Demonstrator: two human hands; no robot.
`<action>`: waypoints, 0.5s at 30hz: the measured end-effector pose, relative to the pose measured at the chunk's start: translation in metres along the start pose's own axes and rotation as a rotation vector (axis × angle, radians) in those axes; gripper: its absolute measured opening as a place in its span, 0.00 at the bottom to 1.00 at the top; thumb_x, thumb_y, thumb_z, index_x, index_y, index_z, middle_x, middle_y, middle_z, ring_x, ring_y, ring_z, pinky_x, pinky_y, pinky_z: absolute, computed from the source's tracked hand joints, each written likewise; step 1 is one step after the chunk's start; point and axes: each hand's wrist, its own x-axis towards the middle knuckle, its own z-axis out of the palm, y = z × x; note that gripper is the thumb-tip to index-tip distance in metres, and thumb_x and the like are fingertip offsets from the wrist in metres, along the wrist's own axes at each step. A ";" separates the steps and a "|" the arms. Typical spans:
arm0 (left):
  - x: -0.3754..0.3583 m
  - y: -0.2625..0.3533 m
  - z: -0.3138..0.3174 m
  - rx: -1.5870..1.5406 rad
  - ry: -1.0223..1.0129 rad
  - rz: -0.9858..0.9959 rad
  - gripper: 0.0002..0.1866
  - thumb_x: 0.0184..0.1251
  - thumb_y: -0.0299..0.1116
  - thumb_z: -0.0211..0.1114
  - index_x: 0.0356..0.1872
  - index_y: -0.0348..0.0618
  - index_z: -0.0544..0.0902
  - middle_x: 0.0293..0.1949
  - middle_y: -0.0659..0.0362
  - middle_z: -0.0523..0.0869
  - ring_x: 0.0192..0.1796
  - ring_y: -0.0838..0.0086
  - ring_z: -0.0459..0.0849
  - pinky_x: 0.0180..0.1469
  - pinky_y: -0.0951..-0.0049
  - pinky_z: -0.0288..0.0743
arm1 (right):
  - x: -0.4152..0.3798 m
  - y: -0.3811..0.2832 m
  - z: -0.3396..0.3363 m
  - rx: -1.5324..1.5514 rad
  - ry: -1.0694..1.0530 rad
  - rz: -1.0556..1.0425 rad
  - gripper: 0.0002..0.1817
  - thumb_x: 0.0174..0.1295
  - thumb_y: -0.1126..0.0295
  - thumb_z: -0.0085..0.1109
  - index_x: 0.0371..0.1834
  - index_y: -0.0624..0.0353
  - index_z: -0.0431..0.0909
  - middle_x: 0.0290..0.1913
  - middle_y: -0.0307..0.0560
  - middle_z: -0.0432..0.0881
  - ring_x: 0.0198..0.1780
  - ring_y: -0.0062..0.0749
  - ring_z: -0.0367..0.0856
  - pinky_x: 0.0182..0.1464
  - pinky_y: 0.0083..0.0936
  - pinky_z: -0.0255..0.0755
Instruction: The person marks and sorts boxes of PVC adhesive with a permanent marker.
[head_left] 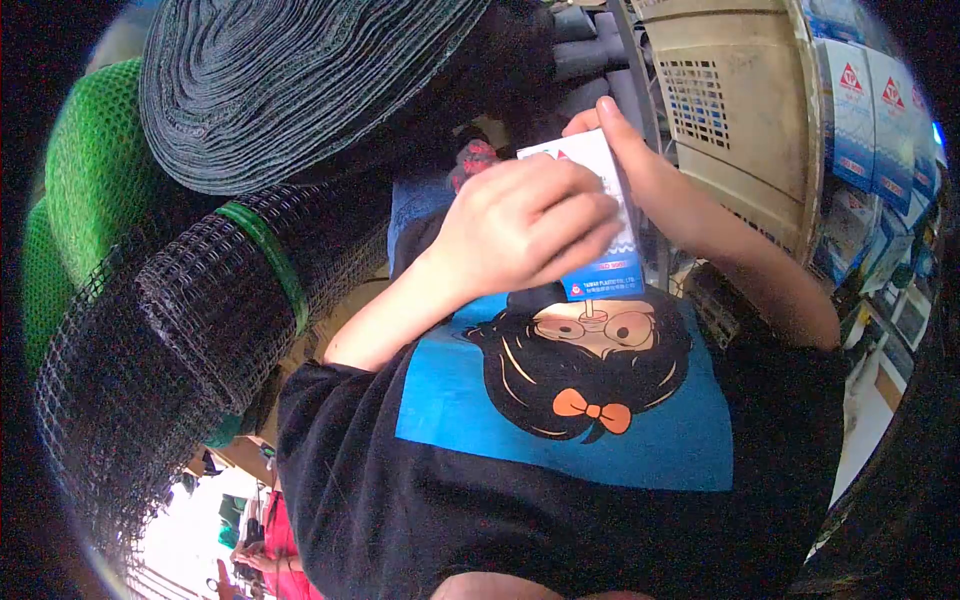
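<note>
Holding box (607, 276) w/ R hand (640, 165), L hand (525, 220) fingers curled over its front, grip unclear; box's in front of shirt (370, 480). Pickup done; open/sealed, what's left: can't tell.

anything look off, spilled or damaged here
Nothing clearly stands out: no spill shows, the box looks undamaged where visible, and the green strap sits around the black mesh roll.

From the wearer's head, the wide, round-edged view looks steeply down over the black printed T-shirt (420, 500), the two bare hands (530, 215) close and near centre.
</note>
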 end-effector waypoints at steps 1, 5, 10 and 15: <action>-0.002 0.001 -0.001 -0.024 -0.023 0.035 0.11 0.51 0.31 0.77 0.35 0.43 0.86 0.34 0.59 0.85 0.32 0.67 0.86 0.34 0.69 0.81 | -0.003 -0.009 0.004 0.026 -0.011 0.030 0.30 0.80 0.41 0.24 0.51 0.52 0.72 0.40 0.36 0.76 0.44 0.19 0.74 0.51 0.21 0.69; -0.006 0.006 -0.001 -0.023 -0.078 0.080 0.11 0.52 0.32 0.77 0.36 0.43 0.87 0.35 0.61 0.85 0.32 0.68 0.85 0.32 0.69 0.79 | -0.005 -0.024 0.013 0.095 0.011 0.128 0.33 0.78 0.37 0.24 0.46 0.51 0.73 0.35 0.35 0.77 0.38 0.18 0.75 0.45 0.20 0.71; 0.004 -0.003 -0.011 0.121 0.045 -0.045 0.11 0.53 0.29 0.77 0.38 0.43 0.87 0.35 0.59 0.85 0.34 0.66 0.85 0.34 0.69 0.79 | 0.001 -0.015 0.007 0.191 -0.128 0.128 0.36 0.78 0.36 0.23 0.38 0.52 0.78 0.31 0.36 0.80 0.34 0.19 0.79 0.40 0.20 0.74; 0.015 -0.012 -0.010 0.201 0.188 -0.048 0.10 0.51 0.32 0.75 0.35 0.46 0.85 0.32 0.63 0.83 0.30 0.69 0.82 0.31 0.70 0.77 | -0.012 -0.042 0.019 0.141 -0.048 0.182 0.40 0.76 0.33 0.20 0.44 0.56 0.77 0.38 0.41 0.83 0.40 0.22 0.82 0.46 0.24 0.77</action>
